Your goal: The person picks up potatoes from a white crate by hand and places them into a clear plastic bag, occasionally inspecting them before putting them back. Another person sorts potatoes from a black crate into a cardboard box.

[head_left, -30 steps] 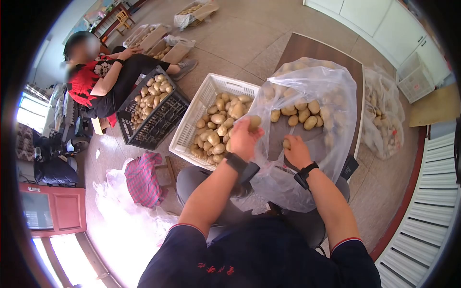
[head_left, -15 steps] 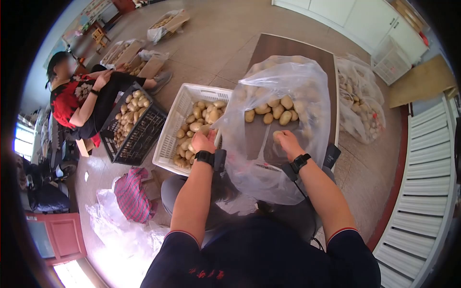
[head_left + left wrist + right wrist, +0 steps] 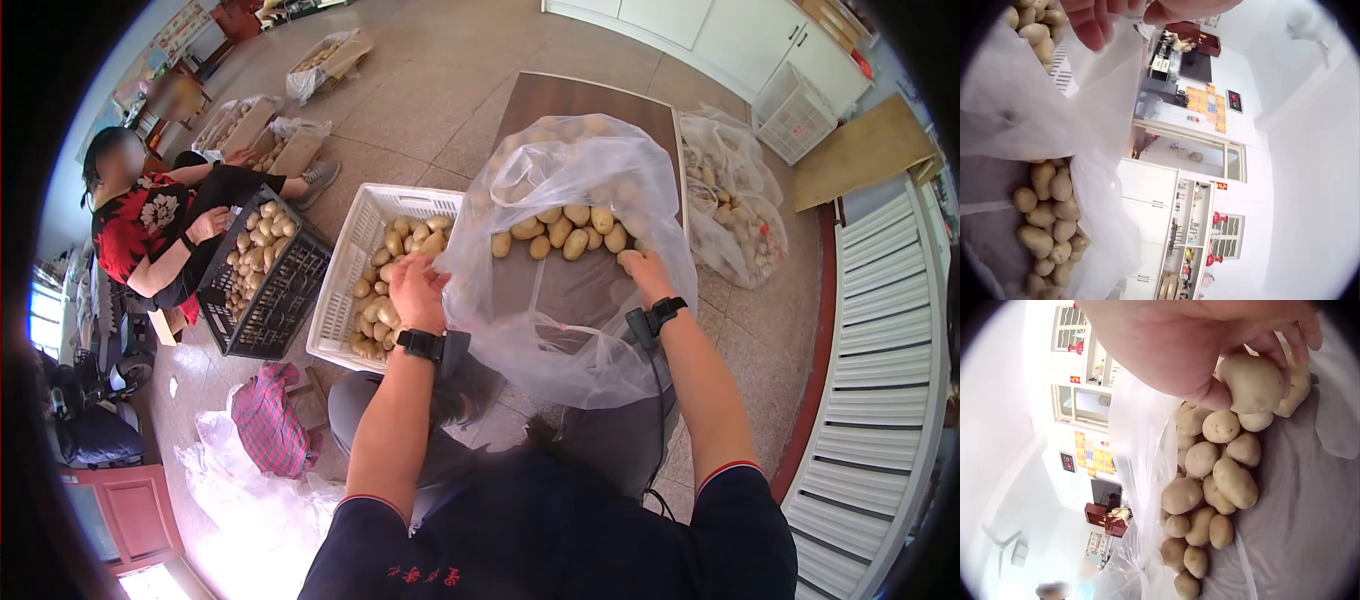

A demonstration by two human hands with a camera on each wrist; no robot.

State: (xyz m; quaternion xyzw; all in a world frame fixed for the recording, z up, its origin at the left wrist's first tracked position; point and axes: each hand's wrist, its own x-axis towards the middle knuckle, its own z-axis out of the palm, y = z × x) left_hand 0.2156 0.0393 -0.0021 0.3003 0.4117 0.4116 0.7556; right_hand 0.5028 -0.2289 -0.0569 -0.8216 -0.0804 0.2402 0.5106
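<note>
My left hand [image 3: 418, 295] is over the right side of a white crate [image 3: 330, 300] of potatoes, close to the bag's edge. In the left wrist view its fingers [image 3: 1088, 28] hang loosely apart from the thumb, with no potato between them. A clear plastic bag [image 3: 560, 375] lies open on a brown board, with a pile of potatoes [image 3: 575, 243] toward its far side. Inside the bag mouth, my right hand [image 3: 652, 278] grips a potato [image 3: 1250, 381] between thumb and fingers, right at the end of the pile.
A black crate [image 3: 265, 315] of potatoes tilts at the left beside a seated person [image 3: 150, 230]. Another potato bag [image 3: 735, 215] lies on the floor right of the board [image 3: 550, 98]. Checked cloth [image 3: 270, 420] and loose plastic lie at lower left; a radiator [image 3: 860, 370] stands at right.
The potato formerly in my left hand is gone from it, and that hand has moved left over the white crate. My right hand has moved right and farther into the bag. The view has shifted.
</note>
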